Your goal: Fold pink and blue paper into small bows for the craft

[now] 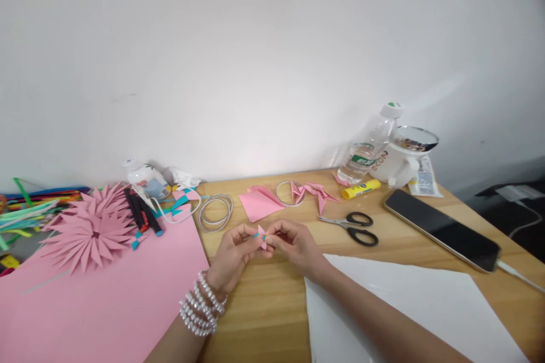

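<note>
Between the fingertips of both hands is a small folded paper piece (263, 231), pink with bits of blue. My left hand (236, 249), with pearl bracelets (202, 306) at its wrist, pinches it from the left. From the other side my right hand (293, 241) pinches it too. The fingers cover most of the piece. Just beyond the hands lie pink square papers (259, 202) and several folded pink paper pieces (321, 195), some by a thin ring (281, 193). Scissors (351, 227) with black handles rest to the right of my right hand.
Pink paper (114, 306) at left bears a spiky pink paper ornament (91, 232) and markers (142, 210). Coiled rings (215, 212) lie near my left hand. At right are a glue stick (360, 189), water bottle (366, 147), mug (394, 164), phone (443, 229) and white sheet (404, 295).
</note>
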Demonstrator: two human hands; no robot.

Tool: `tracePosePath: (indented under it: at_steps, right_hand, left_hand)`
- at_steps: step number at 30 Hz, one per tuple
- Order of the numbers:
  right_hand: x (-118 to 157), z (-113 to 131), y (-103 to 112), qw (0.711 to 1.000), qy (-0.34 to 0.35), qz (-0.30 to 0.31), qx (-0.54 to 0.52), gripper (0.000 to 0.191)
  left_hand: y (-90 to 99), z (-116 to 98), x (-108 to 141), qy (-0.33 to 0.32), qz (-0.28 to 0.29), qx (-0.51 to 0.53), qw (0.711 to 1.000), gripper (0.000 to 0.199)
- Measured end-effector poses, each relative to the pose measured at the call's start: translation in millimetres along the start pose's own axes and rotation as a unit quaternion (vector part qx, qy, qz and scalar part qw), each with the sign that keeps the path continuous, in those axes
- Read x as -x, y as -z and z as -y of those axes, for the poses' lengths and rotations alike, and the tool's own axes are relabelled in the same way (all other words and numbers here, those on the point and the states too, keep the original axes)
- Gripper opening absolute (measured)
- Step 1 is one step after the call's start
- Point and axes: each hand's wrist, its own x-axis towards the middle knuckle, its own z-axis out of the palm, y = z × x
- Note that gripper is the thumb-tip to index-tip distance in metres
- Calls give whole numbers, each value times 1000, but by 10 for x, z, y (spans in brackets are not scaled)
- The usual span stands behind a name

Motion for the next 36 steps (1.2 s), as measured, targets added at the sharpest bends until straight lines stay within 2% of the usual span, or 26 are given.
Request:
tracePosePath:
  at_steps: [5, 12, 17, 23, 28, 33, 36]
  right_hand:
    - [11, -3, -2, 1000, 15, -22, -12, 13]
    - [42, -6, 6, 992, 90, -68, 58, 8]
    - [29, -6, 12, 994, 93, -44, 28, 14]
    - [31, 4, 11, 988, 114, -92, 56, 8]
    - [10, -23, 43, 989, 97, -67, 85, 13]
    - [-3, -36, 41, 992, 82, -41, 83, 15]
    - [4, -24, 22, 991, 79, -48, 94, 15]
  left_hand:
    - [-11, -14, -8, -31, 8, -43, 999, 14]
    - [0, 9, -13, -85, -45, -87, 992, 16]
    - [15, 24, -5, -99, -41, -97, 989, 16]
    - [-6, 11, -7, -73, -35, -89, 993, 17]
    - [4, 16, -23, -48, -41, -77, 995, 26]
    - [8, 27, -20, -44, -49, -53, 996, 23]
    - [-10, 9, -6, -47, -52, -55, 996, 19]
